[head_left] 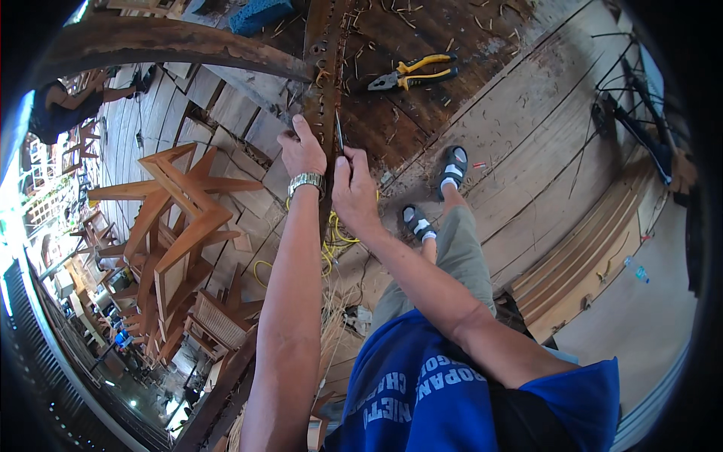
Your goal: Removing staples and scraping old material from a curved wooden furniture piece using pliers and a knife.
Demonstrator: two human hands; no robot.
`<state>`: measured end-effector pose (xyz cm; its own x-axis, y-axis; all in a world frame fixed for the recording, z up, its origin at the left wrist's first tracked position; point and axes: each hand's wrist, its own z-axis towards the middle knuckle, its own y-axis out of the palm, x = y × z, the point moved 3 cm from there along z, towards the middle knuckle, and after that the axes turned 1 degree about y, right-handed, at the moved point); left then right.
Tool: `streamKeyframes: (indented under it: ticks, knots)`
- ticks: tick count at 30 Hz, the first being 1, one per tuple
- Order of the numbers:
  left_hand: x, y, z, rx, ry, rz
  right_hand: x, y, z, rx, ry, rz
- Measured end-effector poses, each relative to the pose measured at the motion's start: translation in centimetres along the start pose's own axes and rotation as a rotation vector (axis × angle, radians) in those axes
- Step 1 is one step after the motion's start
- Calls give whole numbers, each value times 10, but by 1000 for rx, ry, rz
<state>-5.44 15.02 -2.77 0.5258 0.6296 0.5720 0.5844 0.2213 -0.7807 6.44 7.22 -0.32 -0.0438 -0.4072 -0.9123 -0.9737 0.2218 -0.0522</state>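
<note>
A long dark wooden rail [319,98] with a row of small holes runs up the middle. My right hand [355,188] is closed round a thin metal-shafted tool [340,132]. Its tip points at the rail's right edge, and its handle is hidden in my palm, so I cannot tell its exact kind. At the rail's left side is my left hand [303,153], wearing a metal watch, thumb raised and fingers curled. What those fingers hold, if anything, is hidden. Combination pliers [414,73] with yellow and black handles lie to the far right of the rail.
Cane strand scraps litter the dark boards [482,38]. Stacked wooden chair frames [177,203] stand at left, near a yellow cord [331,245]. A curved wooden beam [173,41] and a blue block [260,15] are at the far left. Another person [56,109] sits beyond.
</note>
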Motion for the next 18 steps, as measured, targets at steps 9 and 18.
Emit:
streamKeyframes:
  ticks: [9,18]
  knots:
    - [4,-1,-1,-16,-12,6,-1,6,22,26,-30,21]
    - [3,-1,-5,1,-27,3,7,-11,-6,-60,27,-3]
